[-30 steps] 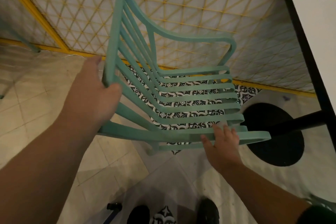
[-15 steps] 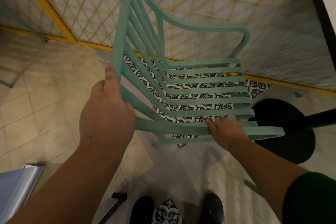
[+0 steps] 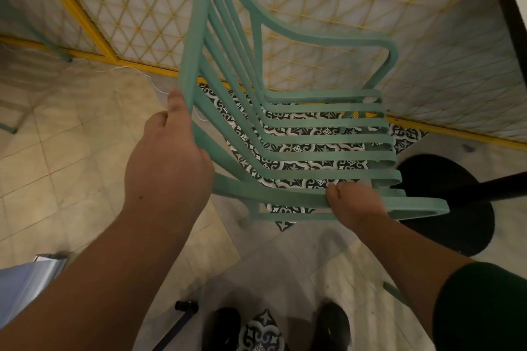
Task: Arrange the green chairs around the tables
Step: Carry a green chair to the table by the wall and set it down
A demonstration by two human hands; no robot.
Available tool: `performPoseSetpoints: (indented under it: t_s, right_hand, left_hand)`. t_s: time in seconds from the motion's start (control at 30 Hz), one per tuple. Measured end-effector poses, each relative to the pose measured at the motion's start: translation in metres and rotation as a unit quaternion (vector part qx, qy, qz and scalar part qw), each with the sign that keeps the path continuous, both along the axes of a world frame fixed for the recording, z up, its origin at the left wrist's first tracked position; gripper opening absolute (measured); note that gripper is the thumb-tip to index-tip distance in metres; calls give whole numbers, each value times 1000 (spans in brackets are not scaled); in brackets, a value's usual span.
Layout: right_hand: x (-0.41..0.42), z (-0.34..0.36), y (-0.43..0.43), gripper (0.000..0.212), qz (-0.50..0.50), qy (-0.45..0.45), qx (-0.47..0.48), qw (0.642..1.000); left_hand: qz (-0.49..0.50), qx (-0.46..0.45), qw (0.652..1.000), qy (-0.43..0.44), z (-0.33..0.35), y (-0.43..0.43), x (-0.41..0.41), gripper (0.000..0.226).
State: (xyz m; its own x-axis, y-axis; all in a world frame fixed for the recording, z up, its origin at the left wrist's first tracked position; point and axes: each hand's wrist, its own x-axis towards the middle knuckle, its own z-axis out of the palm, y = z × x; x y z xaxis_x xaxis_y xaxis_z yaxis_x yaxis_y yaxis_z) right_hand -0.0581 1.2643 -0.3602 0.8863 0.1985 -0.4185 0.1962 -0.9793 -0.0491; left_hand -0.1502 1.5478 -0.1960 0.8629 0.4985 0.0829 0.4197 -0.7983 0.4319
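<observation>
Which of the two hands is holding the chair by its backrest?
The left hand: it grips the side edge of the backrest of the green chair, while the right hand holds the near armrest.

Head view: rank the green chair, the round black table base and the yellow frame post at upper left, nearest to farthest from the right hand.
1. Green chair: the right hand grips its near armrest.
2. Round black table base: on the floor just right of the hand.
3. Yellow frame post: far upper left, beyond the chair's backrest.
</observation>
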Motion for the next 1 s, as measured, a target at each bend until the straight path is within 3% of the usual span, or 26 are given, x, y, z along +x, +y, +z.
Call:
performPoseSetpoints:
  t_s: [0.37, 0.57, 0.63, 0.8, 0.87, 0.93, 1.0]
  right_hand:
    - [14, 7, 8, 28, 59, 9, -41, 997]
    - [22, 8, 9, 41, 11, 26, -8, 1000]
    - [25, 9, 11, 37, 38, 35, -33, 998]
    - [30, 11, 17, 51, 60, 43, -71, 995]
    - [30, 10, 18, 57, 51, 48, -65, 995]
    - [32, 11, 16, 42, 21, 44, -28, 998]
    - [29, 12, 12, 50, -12, 50, 45, 998]
  left_hand:
    - [-21, -4, 1000, 7, 1, 14, 30, 76]
    - [-34, 4, 999, 14, -1, 22, 46, 77]
    - [-36, 10, 999, 17, 0, 24, 51, 77]
    - [-38, 21, 999, 21, 2, 28, 61, 76]
    - [-41, 25, 999, 24, 3, 29, 65, 76]
    - [-49, 27, 998, 35, 6, 28, 68, 75]
    - [-51, 44, 996, 56, 9, 27, 67, 76]
